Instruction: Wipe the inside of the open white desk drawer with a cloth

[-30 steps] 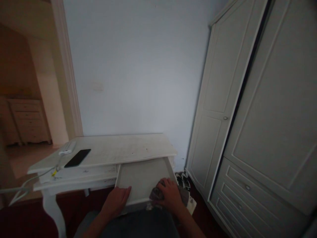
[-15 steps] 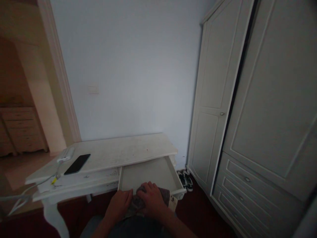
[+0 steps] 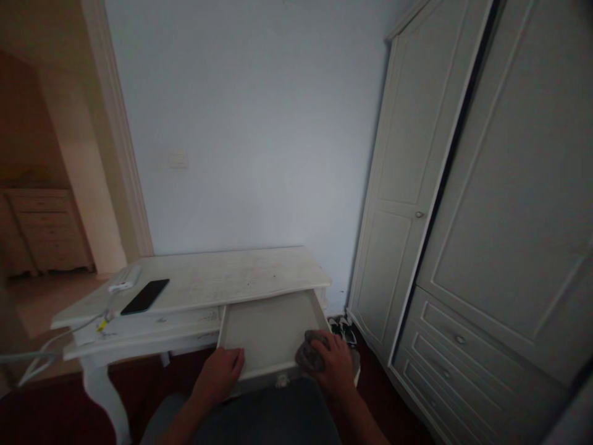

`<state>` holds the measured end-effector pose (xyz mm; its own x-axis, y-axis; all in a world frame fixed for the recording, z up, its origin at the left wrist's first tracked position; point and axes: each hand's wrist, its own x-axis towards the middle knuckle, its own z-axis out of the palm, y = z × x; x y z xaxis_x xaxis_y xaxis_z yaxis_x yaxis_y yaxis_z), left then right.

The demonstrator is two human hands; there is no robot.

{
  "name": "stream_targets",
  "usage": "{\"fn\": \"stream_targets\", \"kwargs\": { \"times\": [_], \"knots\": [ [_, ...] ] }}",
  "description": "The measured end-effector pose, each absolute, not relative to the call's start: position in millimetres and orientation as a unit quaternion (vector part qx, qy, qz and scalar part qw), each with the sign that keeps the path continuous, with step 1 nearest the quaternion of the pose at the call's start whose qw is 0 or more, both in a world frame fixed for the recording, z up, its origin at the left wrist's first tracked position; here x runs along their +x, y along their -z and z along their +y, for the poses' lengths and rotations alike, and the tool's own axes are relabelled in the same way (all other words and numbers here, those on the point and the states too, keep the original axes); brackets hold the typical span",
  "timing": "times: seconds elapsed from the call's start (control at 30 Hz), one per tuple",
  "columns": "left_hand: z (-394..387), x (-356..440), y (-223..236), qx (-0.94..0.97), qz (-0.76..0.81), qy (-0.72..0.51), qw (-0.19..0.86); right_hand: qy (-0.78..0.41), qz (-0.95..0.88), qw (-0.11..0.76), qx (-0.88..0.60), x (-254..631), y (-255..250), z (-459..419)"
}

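Observation:
A white desk (image 3: pixel 222 281) stands against the wall with its right drawer (image 3: pixel 269 327) pulled out. My left hand (image 3: pixel 220 374) rests on the drawer's front left corner, fingers curled over the edge. My right hand (image 3: pixel 336 364) is closed on a grey cloth (image 3: pixel 309 353) and presses it at the drawer's front right corner. The inside of the drawer looks bare.
A black phone (image 3: pixel 145 296) and a white power bank (image 3: pixel 124 279) with a cable lie on the desk's left end. A tall white wardrobe (image 3: pixel 463 216) fills the right side. Shoes (image 3: pixel 343 327) sit on the floor beside it. A doorway opens at left.
My right hand has carried the cloth from the middle of the drawer's front edge over to its right corner. My left hand stays on the front left corner.

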<state>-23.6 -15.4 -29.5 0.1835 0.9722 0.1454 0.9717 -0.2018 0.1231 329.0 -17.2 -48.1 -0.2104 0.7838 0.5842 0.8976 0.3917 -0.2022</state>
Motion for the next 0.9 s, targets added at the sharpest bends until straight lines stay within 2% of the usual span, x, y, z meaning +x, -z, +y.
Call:
{"fn": "stream_targets", "kwargs": {
  "times": [0.23, 0.43, 0.57, 0.9],
  "knots": [
    [-12.5, -26.5, 34.2, 0.770, 0.630, -0.104, 0.000, 0.151, -0.685, 0.374, -0.607, 302.5, 88.6, -30.7],
    [-16.4, -22.6, 28.3, 0.765, 0.632, -0.124, 0.007, 0.101, -0.643, 0.436, -0.621, 299.5, 119.3, -36.3],
    [-18.9, -19.7, 22.8, 0.761, 0.638, -0.114, 0.008, 0.073, -0.638, 0.446, -0.624, 296.0, 123.3, -39.9],
    [-17.9, -19.4, 22.0, 0.764, 0.638, -0.100, 0.007, 0.090, -0.651, 0.470, -0.589, 301.0, 134.1, -43.4]
  ]
}}
